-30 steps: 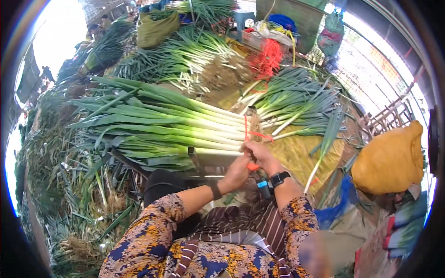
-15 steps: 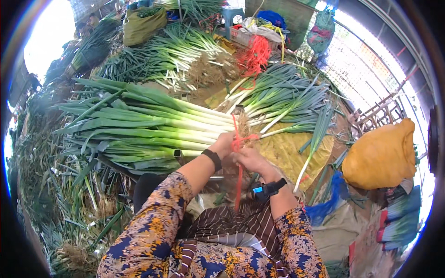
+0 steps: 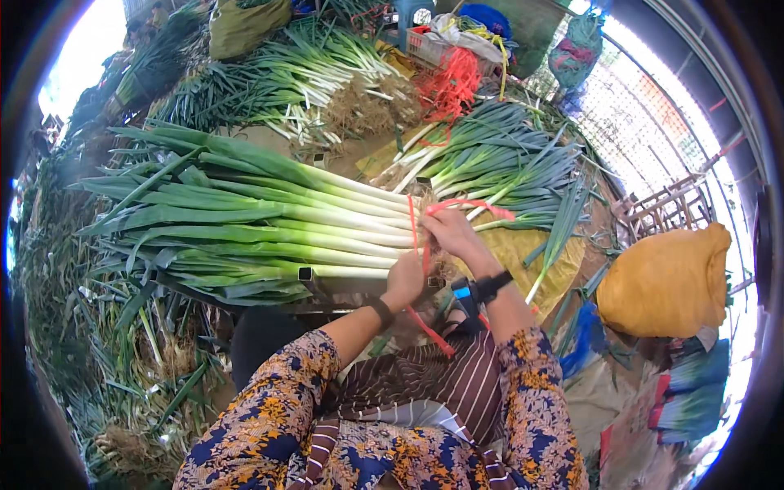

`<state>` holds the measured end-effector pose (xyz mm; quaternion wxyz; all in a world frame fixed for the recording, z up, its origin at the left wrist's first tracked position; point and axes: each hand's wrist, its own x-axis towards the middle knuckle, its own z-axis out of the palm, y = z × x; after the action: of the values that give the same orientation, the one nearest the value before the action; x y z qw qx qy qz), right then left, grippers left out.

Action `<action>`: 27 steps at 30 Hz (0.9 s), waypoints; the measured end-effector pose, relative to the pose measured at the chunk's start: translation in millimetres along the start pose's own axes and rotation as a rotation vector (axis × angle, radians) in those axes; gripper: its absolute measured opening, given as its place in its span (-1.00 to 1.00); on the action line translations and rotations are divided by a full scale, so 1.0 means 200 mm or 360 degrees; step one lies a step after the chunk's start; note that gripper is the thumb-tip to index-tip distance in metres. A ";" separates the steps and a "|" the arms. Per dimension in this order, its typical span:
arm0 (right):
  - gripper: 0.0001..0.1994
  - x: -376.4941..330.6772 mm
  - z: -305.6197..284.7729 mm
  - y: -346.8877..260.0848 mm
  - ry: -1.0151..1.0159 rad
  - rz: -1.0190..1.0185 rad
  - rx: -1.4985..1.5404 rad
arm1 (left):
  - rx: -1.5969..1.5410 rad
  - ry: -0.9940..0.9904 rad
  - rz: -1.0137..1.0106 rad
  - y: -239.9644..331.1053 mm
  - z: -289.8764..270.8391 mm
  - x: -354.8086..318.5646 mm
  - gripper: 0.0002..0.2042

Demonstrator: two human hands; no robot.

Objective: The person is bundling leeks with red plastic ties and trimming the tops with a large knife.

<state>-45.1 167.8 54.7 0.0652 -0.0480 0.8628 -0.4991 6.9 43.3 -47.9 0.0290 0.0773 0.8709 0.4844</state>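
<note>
Bundle (image 3: 269,233) of long leeks right in the middle, green leaves fanned out to the left, white stems pointing right. What's it lying on?

Looks like a metal frame to me. Square tube ends (image 3: 305,274) poke up at the near and far sides of the stems.

And the hands? They're kinda bunched up there.

Yep, both narrow. Right hand (image 3: 453,233) is pinching the red ribbon (image 3: 430,329) up by the roots (image 3: 442,263) — one loose end sticks out to the right past the knuckles. Left hand (image 3: 404,282) is curled in tight on the ribbon too, at the near edge of the stems. Its fingertips are mostly hidden, so I can't tell the exact grip.

Does the ribbon go all the way round?

One strand crosses the top of the white stems near the roots. Underside's hidden, can't say. Another end trails below the left hand toward the striped apron (image 3: 445,384).

What's that stuff off to the right?

More leeks in a loose pile (image 3: 506,159), partly on a yellow sheet (image 3: 563,282), then a fat yellow sack (image 3: 665,278) — plus a red ribbon tangle (image 3: 451,82) farther back.
</note>
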 end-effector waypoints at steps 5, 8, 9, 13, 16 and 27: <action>-0.74 0.24 0.19 -0.05 -0.0351 0.0054 -0.0188 | 0.0063 -0.0097 -0.0189 -0.01 -0.03 0.00 -0.72; -0.72 0.18 0.21 -0.20 -0.0533 0.0119 -0.0196 | -0.0151 0.0068 -0.0159 -0.07 -0.01 0.00 -0.71; -0.72 0.17 0.23 -0.18 -0.0553 0.0117 -0.0192 | -0.0350 0.0144 -0.0150 -0.07 -0.02 -0.02 -0.68; -0.69 0.17 0.13 -0.03 -0.0399 -0.0004 -0.0117 | -0.0425 -0.0006 -0.0163 -0.02 -0.05 -0.03 -0.64; -0.74 0.20 0.10 0.20 -0.0035 0.0539 0.0991 | -0.0283 -0.0080 -0.0035 -0.08 -0.01 0.04 -0.65; -0.76 0.19 0.19 0.31 0.0010 0.0439 0.0207 | -0.0520 -0.0284 0.0026 -0.05 -0.06 0.05 -0.66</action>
<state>-77.9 160.5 -19.4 0.1334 0.0770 0.8272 -0.5404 -4.7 29.6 -49.1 0.1144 0.1214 0.7740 0.6108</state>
